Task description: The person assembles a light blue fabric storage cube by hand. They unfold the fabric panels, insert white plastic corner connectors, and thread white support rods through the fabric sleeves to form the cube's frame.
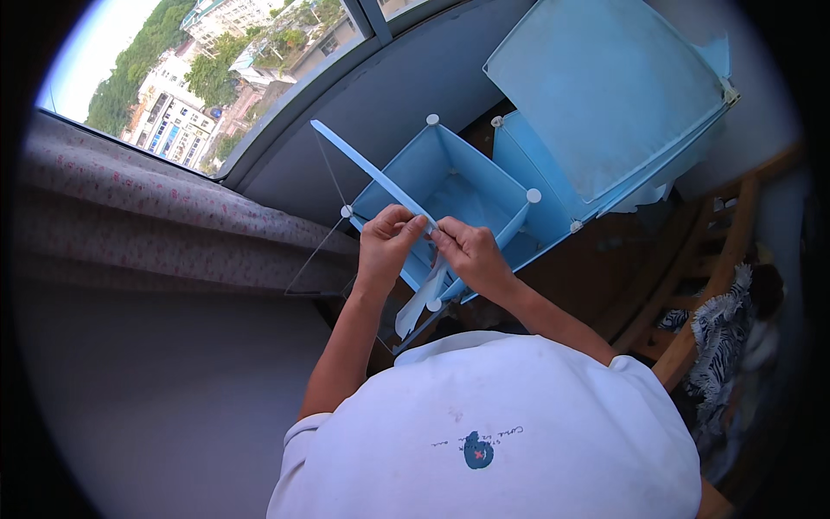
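Both hands meet at the near top edge of the open light-blue cube of a modular panel cabinet. Left hand and right hand each pinch, fingers closed narrow, the same pale film strip, which hangs down from the grip toward the person. A blue panel edge runs its long axis from the grip up-left; the left hand lies nearer to it. Count: two hands, one strip, two cube cells visible, one tilted large blue panel at the far right, at least six white corner connectors.
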